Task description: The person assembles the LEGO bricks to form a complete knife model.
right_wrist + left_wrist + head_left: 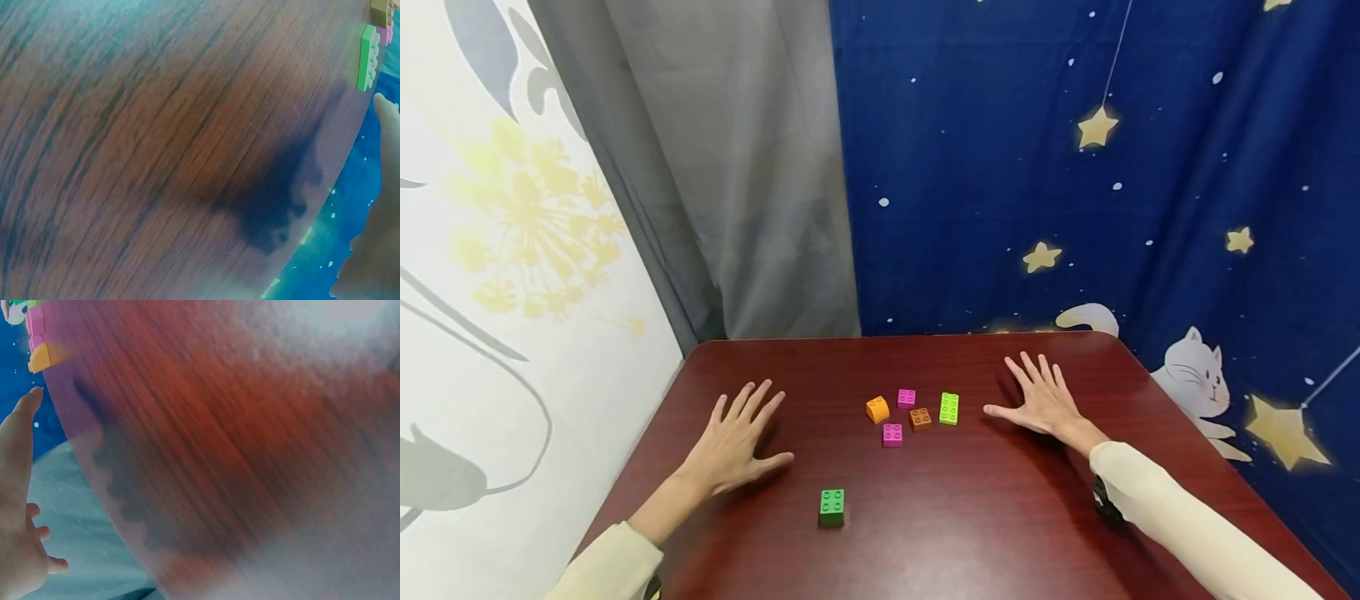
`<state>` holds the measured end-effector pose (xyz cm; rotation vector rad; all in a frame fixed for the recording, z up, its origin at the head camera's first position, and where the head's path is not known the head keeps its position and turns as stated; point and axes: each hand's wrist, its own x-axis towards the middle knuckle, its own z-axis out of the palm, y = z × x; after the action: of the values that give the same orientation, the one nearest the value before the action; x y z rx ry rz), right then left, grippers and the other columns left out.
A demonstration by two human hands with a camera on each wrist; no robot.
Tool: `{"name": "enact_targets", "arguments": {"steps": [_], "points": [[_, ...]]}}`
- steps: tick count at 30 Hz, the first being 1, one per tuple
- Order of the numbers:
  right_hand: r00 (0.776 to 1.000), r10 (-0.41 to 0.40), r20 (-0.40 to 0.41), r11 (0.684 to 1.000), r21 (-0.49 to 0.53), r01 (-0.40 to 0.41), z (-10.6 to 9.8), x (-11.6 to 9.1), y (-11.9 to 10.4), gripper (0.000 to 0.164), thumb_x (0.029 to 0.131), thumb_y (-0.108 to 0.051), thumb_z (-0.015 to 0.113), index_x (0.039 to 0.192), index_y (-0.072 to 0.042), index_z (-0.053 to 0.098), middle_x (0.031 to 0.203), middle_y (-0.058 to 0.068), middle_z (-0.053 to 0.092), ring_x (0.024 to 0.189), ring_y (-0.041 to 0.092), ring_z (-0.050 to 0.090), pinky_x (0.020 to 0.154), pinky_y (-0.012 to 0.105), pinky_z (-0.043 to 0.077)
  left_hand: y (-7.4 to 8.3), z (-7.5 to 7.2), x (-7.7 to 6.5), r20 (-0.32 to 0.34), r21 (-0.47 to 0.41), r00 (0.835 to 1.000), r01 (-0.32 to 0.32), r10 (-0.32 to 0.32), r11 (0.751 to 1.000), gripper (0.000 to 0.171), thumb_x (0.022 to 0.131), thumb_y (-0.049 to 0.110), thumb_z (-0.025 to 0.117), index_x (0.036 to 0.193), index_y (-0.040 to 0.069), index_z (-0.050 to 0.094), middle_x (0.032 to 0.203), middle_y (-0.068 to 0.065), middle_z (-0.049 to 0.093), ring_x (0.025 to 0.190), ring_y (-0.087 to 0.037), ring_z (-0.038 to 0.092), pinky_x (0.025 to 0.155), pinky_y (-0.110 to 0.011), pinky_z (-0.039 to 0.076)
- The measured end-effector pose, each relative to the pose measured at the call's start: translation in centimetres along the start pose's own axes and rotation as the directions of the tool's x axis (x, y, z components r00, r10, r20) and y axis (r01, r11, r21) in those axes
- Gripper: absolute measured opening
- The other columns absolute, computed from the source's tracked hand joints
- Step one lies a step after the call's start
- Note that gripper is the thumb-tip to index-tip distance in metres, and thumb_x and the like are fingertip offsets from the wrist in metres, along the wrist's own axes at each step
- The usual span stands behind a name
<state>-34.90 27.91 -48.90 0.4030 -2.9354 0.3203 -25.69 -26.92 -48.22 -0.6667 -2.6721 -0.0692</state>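
Tabletop (pixel 1000 517), head view: six loose studded toy bricks are borne on a dark red, glossy surface.
Left hand (pixel 730 446): held spread, fingers straight, with nothing grasped.
Right hand (pixel 1043 404): likewise fanned out and free of any load.
Green brick (pixel 832 507): set nearest the person, well apart from the other five; whether one tall brick or two joined is shown cannot be told. A firm pinch is best taken across its flat, deep sides.
Lime brick (pixel 949 408): placed just beside the right thumb (pixel 1000 412), its long side turned to it; it is best gripped across its narrow width.
Brown brick (pixel 920 418), near magenta brick (pixel 892 435), far magenta brick (pixel 906 398): clustered in the middle; being low, they are probably best picked up by fingertips on opposite walls.
Rounded orange brick (pixel 877 409): found at the cluster's left; its curved face may be slippery, so its straight sides are to be preferred.
Left thumb (pixel 26 409), left wrist view: pointed toward the rounded orange brick, not touching it; a shadow (pixel 128 494) is cast on the wood.
Right thumb, right wrist view: stopped short of the lime brick's end; the other fingers are blurred.
Handling: light, stiff, hard plastic is judged, little prone to breakage.
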Motion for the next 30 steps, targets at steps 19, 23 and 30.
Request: {"name": "enact_targets", "arguments": {"steps": [19, 23, 30], "points": [[0.999, -0.052, 0.005, 0.997, 0.051, 0.052, 0.1, 0.5, -2.6, 0.110, 0.081, -0.080, 0.066, 0.162, -0.011, 0.036, 0.167, 0.025, 0.026, 0.153, 0.053, 0.013, 0.123, 0.063, 0.006, 3.8, -0.9, -0.9, 0.046, -0.107, 0.994, -0.089, 0.095, 0.990, 0.098, 0.083, 0.058, 0.080, 0.161, 0.015, 0.039, 0.166, -0.012, 0.035, 0.150, -0.039, 0.035, 0.113, -0.068, 0.031], [0.997, -0.073, 0.004, 0.996, 0.058, 0.072, 0.3, 0.7, -3.5, 0.108, 0.081, -0.079, 0.067, 0.161, -0.013, 0.038, 0.166, 0.024, 0.028, 0.154, 0.051, 0.016, 0.124, 0.062, 0.008, 4.3, -1.3, -1.2, 0.072, -0.182, 0.992, -0.093, 0.108, 0.979, 0.100, 0.080, 0.056, 0.083, 0.160, 0.016, 0.040, 0.166, -0.010, 0.035, 0.149, -0.039, 0.036, 0.112, -0.068, 0.033], [0.995, -0.103, 0.008, 0.991, 0.091, 0.102, 0.8, 0.7, -5.1, 0.103, 0.082, -0.072, 0.072, 0.160, -0.012, 0.041, 0.164, 0.023, 0.033, 0.153, 0.050, 0.020, 0.124, 0.060, 0.014, 4.8, -1.7, -1.5, 0.117, -0.293, 0.983, -0.101, 0.141, 0.951, 0.101, 0.078, 0.059, 0.085, 0.159, 0.017, 0.042, 0.163, -0.008, 0.040, 0.147, -0.042, 0.038, 0.110, -0.069, 0.035]]}}
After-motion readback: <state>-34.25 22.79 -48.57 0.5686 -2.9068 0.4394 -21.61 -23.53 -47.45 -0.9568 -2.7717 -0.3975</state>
